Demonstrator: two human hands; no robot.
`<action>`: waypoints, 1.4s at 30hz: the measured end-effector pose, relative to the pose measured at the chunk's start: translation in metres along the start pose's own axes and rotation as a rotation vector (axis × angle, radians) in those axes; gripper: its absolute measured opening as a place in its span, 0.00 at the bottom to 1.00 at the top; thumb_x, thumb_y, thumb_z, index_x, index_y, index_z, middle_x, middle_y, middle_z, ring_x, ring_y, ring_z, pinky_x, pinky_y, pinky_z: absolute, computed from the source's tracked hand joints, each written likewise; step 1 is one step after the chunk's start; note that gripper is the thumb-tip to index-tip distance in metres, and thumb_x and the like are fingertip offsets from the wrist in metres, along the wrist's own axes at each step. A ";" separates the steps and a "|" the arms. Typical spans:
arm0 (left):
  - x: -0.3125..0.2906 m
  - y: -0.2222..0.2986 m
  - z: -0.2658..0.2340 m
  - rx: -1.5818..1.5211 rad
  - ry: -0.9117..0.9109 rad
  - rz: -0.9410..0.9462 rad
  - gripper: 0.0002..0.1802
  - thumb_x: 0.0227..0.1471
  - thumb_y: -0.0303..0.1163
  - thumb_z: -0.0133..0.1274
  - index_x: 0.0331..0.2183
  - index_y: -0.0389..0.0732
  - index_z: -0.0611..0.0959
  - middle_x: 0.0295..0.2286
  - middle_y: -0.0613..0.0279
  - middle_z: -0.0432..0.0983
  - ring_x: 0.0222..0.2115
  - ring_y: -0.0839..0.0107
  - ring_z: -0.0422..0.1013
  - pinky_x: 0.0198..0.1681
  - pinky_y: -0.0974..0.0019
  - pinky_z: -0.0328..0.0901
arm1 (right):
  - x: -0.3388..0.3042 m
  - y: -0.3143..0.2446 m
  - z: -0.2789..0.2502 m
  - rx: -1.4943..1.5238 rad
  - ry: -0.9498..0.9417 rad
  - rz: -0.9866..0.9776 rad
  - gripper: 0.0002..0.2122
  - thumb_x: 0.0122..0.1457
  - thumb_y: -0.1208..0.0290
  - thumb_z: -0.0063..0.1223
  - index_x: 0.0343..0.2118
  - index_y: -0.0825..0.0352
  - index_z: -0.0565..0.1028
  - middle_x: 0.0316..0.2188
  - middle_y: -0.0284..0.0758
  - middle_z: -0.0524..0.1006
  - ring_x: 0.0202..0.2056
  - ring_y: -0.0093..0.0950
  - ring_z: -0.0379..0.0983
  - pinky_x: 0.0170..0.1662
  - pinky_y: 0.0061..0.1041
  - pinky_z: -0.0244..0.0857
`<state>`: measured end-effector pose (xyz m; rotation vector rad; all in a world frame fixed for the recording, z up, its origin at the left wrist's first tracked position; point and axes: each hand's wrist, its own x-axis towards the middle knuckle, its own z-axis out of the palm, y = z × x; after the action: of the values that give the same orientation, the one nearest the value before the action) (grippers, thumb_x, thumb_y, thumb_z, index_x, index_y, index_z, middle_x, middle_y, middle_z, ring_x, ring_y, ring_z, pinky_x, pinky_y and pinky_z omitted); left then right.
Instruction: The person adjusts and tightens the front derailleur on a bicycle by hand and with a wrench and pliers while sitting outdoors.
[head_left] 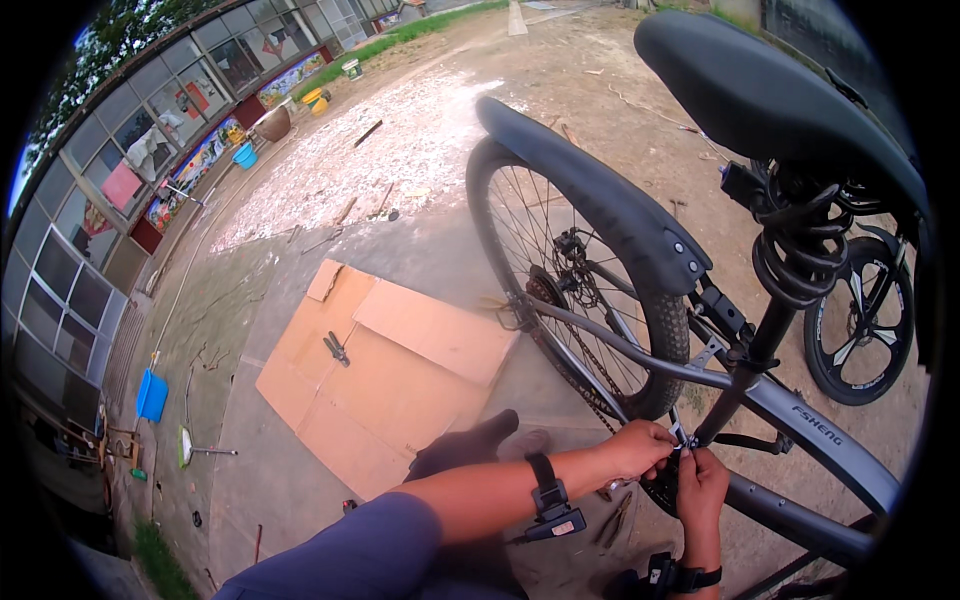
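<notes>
A dark grey bicycle frame [740, 398] stands at the right, with its black saddle [760, 90] at the top. At the lower end of the seat tube my two hands meet. My left hand [640, 452] pinches with thumb and fingertips beside a small whitish, shiny piece [677, 436]. Just right of it, my right hand [703, 482] is closed, its thumb raised against the same spot. Fingers hide most of what they hold. Behind them, the rear wheel [484, 200] carries a black mudguard [600, 185].
Flattened cardboard [400, 405] lies on the ground to the left, with pliers [337, 349] on it. Another plier-like tool [616, 520] lies below my hands. A coiled black cable [800, 245] hangs under the saddle. A second bicycle wheel [858, 325] stands at the right.
</notes>
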<state>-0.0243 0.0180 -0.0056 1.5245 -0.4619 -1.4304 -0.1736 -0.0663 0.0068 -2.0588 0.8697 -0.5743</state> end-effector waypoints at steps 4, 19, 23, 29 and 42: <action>0.002 -0.002 -0.001 0.018 -0.006 0.034 0.18 0.56 0.34 0.51 0.45 0.36 0.82 0.23 0.64 0.76 0.17 0.76 0.72 0.17 0.71 0.63 | 0.000 -0.001 0.000 0.009 0.005 -0.001 0.14 0.60 0.71 0.53 0.20 0.73 0.68 0.15 0.46 0.67 0.18 0.36 0.64 0.25 0.36 0.56; -0.001 0.002 0.000 0.020 0.002 0.048 0.18 0.55 0.34 0.51 0.45 0.34 0.82 0.23 0.64 0.76 0.17 0.77 0.71 0.19 0.71 0.64 | -0.001 0.007 0.004 0.113 -0.013 0.062 0.15 0.61 0.71 0.52 0.20 0.74 0.67 0.15 0.43 0.66 0.20 0.28 0.61 0.25 0.33 0.55; -0.001 0.001 0.000 0.044 0.005 0.079 0.18 0.55 0.33 0.51 0.45 0.33 0.82 0.23 0.64 0.76 0.17 0.76 0.71 0.19 0.70 0.65 | -0.001 0.005 0.004 0.103 -0.014 0.051 0.14 0.61 0.71 0.52 0.21 0.73 0.67 0.15 0.43 0.66 0.20 0.28 0.61 0.26 0.33 0.55; 0.002 0.000 0.001 -0.006 -0.003 0.047 0.18 0.55 0.33 0.51 0.44 0.33 0.82 0.23 0.63 0.76 0.17 0.76 0.71 0.20 0.70 0.66 | -0.001 0.009 0.002 0.094 -0.021 0.049 0.14 0.61 0.72 0.52 0.21 0.73 0.67 0.16 0.42 0.66 0.20 0.28 0.61 0.26 0.33 0.55; -0.001 0.011 -0.005 -0.173 -0.054 -0.052 0.13 0.58 0.35 0.52 0.38 0.35 0.82 0.22 0.64 0.74 0.17 0.76 0.69 0.21 0.72 0.64 | 0.000 -0.001 0.006 0.159 -0.004 0.047 0.13 0.62 0.72 0.52 0.23 0.73 0.70 0.16 0.42 0.67 0.20 0.26 0.62 0.26 0.31 0.58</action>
<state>-0.0166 0.0160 0.0031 1.3712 -0.3243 -1.5146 -0.1692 -0.0629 0.0042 -1.8910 0.8403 -0.5948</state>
